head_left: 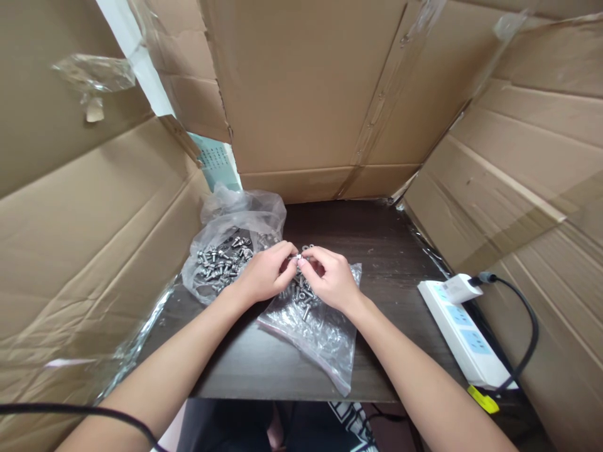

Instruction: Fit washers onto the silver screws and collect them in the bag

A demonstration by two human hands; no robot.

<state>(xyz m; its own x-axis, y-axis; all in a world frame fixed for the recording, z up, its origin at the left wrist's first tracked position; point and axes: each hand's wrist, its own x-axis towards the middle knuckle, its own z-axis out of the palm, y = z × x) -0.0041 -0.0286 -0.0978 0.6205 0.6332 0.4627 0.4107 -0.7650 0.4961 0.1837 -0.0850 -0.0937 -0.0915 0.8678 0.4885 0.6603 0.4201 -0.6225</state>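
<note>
My left hand and my right hand meet over the middle of a dark table, fingertips pinched together on a small metal screw. Under them lies a flat clear plastic bag with several small metal parts on it. To the left, an open crumpled plastic bag holds a heap of metal screws. The left hand's knuckles are just beside that heap.
Cardboard walls enclose the table at the left, back and right. A white power strip with a plugged-in adapter and black cable lies at the right edge. A black cable crosses the lower left.
</note>
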